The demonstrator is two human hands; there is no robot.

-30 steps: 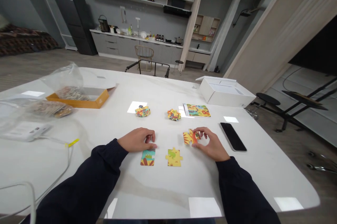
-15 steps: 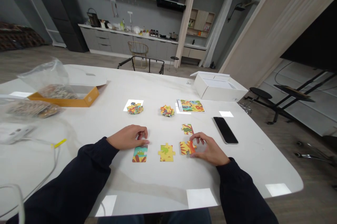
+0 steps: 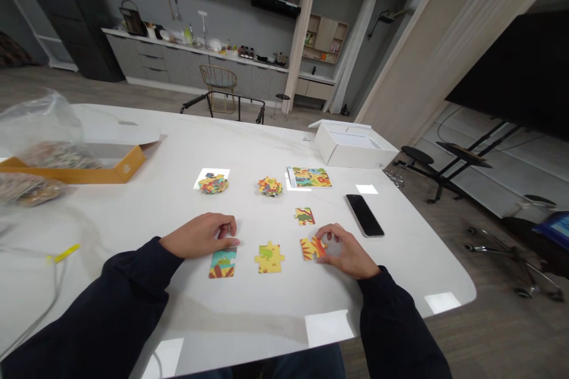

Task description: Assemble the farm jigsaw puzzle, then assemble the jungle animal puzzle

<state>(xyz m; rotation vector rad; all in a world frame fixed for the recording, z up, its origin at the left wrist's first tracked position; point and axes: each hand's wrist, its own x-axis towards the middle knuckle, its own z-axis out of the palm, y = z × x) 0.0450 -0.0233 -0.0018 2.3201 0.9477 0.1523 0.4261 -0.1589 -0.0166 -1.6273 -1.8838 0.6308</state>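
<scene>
On a white counter (image 3: 249, 314), a yellow puzzle piece (image 3: 269, 258) is lying flat; to its right, a person's right hand (image 3: 349, 254) is pinching an orange puzzle piece (image 3: 308, 250) between thumb and fingers; to its left, the left hand (image 3: 198, 236) is curling at the far edge of a blue puzzle piece (image 3: 223, 263), thumb and fingertips narrowly apart; directly beyond it, a heap of pieces (image 3: 269, 186) is sitting.

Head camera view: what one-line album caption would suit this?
At a white table, the right hand holds a yellow-and-orange puzzle piece, the left hand beside a blue-topped piece.
</scene>
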